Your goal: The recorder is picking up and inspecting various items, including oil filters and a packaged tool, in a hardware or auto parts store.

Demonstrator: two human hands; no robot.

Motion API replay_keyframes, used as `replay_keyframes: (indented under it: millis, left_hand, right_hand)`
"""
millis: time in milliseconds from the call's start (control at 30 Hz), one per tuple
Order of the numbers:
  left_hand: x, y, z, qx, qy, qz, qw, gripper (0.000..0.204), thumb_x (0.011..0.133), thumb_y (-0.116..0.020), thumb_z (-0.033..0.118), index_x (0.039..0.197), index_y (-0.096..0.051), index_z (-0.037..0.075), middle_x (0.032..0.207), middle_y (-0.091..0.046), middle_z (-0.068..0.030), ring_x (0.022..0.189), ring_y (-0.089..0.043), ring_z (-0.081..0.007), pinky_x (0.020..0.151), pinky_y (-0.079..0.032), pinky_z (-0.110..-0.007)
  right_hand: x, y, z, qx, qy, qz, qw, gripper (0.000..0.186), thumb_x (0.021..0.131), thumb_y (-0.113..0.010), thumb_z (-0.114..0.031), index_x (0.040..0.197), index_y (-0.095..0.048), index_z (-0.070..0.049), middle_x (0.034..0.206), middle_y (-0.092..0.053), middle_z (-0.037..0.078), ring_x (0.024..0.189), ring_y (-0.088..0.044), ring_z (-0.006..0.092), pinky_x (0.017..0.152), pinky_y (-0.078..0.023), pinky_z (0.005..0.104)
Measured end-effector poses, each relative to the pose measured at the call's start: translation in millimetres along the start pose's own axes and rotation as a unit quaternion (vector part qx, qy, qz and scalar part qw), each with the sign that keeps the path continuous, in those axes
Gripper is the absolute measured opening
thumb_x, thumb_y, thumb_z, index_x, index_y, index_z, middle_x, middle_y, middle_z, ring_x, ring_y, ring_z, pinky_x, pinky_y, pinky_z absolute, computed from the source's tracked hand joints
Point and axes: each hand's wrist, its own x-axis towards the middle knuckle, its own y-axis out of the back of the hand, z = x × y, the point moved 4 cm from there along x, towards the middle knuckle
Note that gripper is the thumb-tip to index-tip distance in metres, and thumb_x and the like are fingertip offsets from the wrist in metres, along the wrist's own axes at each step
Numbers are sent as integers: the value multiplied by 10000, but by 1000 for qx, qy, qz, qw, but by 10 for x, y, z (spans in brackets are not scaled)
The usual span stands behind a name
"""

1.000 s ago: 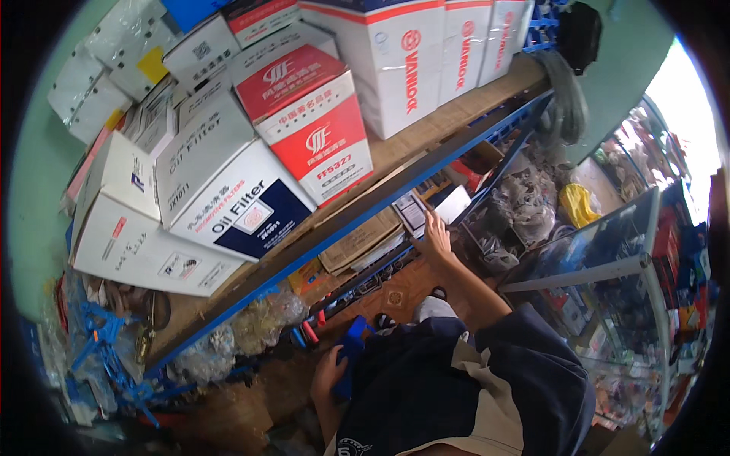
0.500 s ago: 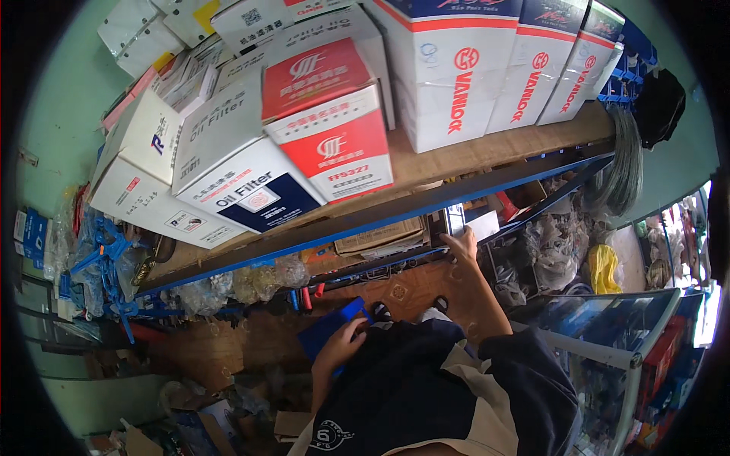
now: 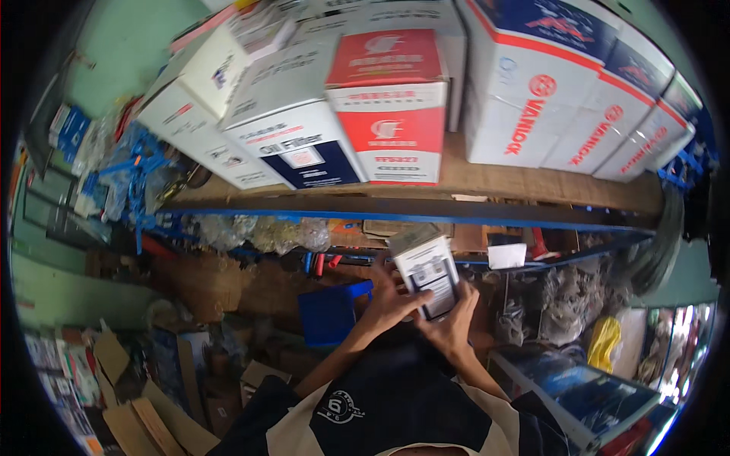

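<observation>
Room: green wall (image 3: 129, 57) at upper left, wooden shelf (image 3: 547, 181) across the upper frame.
Right grip (image 3: 454, 321): holding the lower right of a white-and-dark carton (image 3: 427, 266).
Left grip (image 3: 393, 302): on the carton's lower left, thumb across its face, other fingers blurred.
Carton's place: centre of frame.
Long axis: steep, upper end tipped upper left, printed face toward the camera.
Blue bin (image 3: 323, 317): left of centre.
Red-and-white box (image 3: 397, 140): on the shelf, upper centre.
</observation>
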Motion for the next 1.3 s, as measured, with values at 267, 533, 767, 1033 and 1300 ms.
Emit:
replay_keyframes:
  millis: [267,533,767,1033,1300]
  left_hand:
    - [-1098,1581,616,-110,-150,338,923,741,971,-695,163,1613,-338,60,1374,-603,-113,1271,-608,-223,1079,-506,-394]
    - [-1755,2447,1819,-211,-508,283,786,707,1086,-477,501,1585,-395,8,1535,-551,-186,1362,-587,-335,1136,-485,-490]
    - [-712,3329,2969,-103,-428,283,852,679,1027,-667,243,1610,-361,80,1473,-574,-128,1327,-589,-255,1109,-504,-428]
    - [552,3055,3404,-145,-367,30,918,829,952,-745,0,1645,-312,142,1456,-582,-120,1309,-585,-204,1126,-480,-381]
    - [735,3172,3357,-48,-291,-111,949,970,912,-805,45,1681,-225,162,1632,-398,-79,1496,-403,-227,1231,-357,-420]
  right_hand:
    - [467,-672,-719,209,99,-408,883,929,848,-894,-411,1533,-390,-39,1397,-531,269,1240,-597,493,994,-547,532]
    - [142,-1591,58,0,326,-367,871,700,960,-765,-364,1514,-466,-58,1371,-581,282,1189,-619,492,1089,-504,523]
    - [179,-1452,-351,28,56,-509,859,670,965,-749,-312,1514,-478,-40,1353,-626,250,1248,-622,435,1038,-520,482]
    - [-186,-1595,-658,-46,50,-541,838,576,1008,-695,-344,1483,-517,-72,1387,-644,247,1281,-628,429,1091,-492,500]
    - [-338,-1768,-413,10,-41,-521,853,517,1038,-639,-377,1471,-558,-107,1304,-705,221,1228,-668,433,1070,-515,509]
